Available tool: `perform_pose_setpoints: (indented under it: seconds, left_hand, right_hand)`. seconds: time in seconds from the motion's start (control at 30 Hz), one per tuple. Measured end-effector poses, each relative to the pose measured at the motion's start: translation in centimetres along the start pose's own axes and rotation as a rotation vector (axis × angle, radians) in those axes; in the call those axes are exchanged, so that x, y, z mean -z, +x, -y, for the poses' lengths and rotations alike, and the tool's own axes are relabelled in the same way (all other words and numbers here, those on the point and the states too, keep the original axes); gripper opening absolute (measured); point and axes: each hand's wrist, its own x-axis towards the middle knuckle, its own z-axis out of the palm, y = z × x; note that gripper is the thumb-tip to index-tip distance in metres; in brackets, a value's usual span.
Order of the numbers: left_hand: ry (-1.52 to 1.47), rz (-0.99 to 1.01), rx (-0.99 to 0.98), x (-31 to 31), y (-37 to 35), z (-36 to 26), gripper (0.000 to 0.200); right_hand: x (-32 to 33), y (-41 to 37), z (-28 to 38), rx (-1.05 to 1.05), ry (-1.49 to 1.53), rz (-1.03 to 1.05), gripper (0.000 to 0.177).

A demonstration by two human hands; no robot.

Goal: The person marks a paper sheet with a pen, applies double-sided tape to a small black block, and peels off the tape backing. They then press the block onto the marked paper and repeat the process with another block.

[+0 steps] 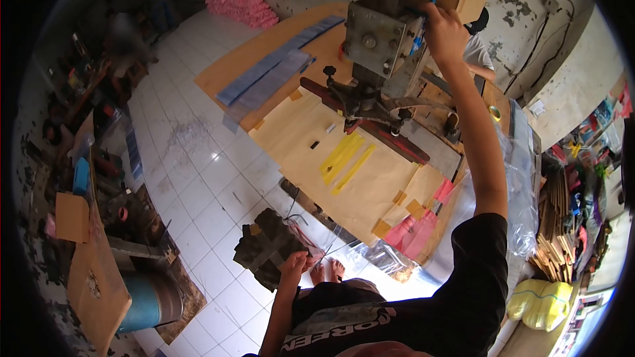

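Low at my left side, my left hand (295, 264) is closed on the edge of a dark bundle (266, 248), which looks like folded fabric with strips across it. My right hand (446, 34) is raised to the side of a heavy metal press-like machine (370, 43). Its fingers are closed round a slim blue pen-like thing (417, 44), whose exact kind I cannot make out. Below the machine's head, a tan sheet (297, 139) covers the worktable. Yellow strips (340, 158) and pink patches (403, 237) lie on it.
Blue-grey strips (278, 69) rest on the table's far left part. Behind the machine sits another person (477, 53). A teal drum (149, 299) and a cardboard box (71, 217) are at left. A yellow sack (541, 304) and stacked wood pieces (552, 225) stand at right.
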Motion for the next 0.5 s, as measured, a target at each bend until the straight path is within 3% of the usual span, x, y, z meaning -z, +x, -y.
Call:
perform_pose_setpoints:
  seconds: [0.1, 0.17, 0.23, 0.3, 0.37, 0.43, 0.5]
  left_hand:
    - [0.011, 0.001, -0.027, 0.0, -0.2, -0.4, 0.034]
    - [0.001, -0.022, -0.009, 0.4, -0.2, -0.8, 0.034]
    - [-0.017, -0.061, -0.031, 0.6, -0.3, -1.2, 0.035]
    - [-0.032, -0.08, -0.036, 1.7, 0.4, -1.0, 0.033]
    - [-0.046, -0.131, -0.058, 2.1, 0.4, -1.3, 0.031]
    - [-0.024, -0.166, -0.092, 2.6, 0.4, -2.1, 0.034]
    - [-0.041, -0.198, -0.092, 2.9, 0.6, -2.4, 0.036]
  right_hand:
    - [1.7, -0.2, -0.1, -0.024, 0.087, -0.064, 0.026]
    - [4.1, -1.1, 0.4, -0.174, 0.196, -0.15, 0.023]
    - [7.3, -2.5, 1.5, -0.28, 0.362, -0.185, 0.01]
    - [9.6, -5.2, 2.3, -0.288, 0.606, -0.227, 0.01]
    - [12.8, -8.4, 3.7, -0.258, 0.666, -0.137, 0.011]
    - [15.6, -12.7, 4.7, -0.401, 0.818, 0.14, 0.014]
    - [17.7, -15.5, 6.5, -0.372, 0.832, 0.306, 0.015]
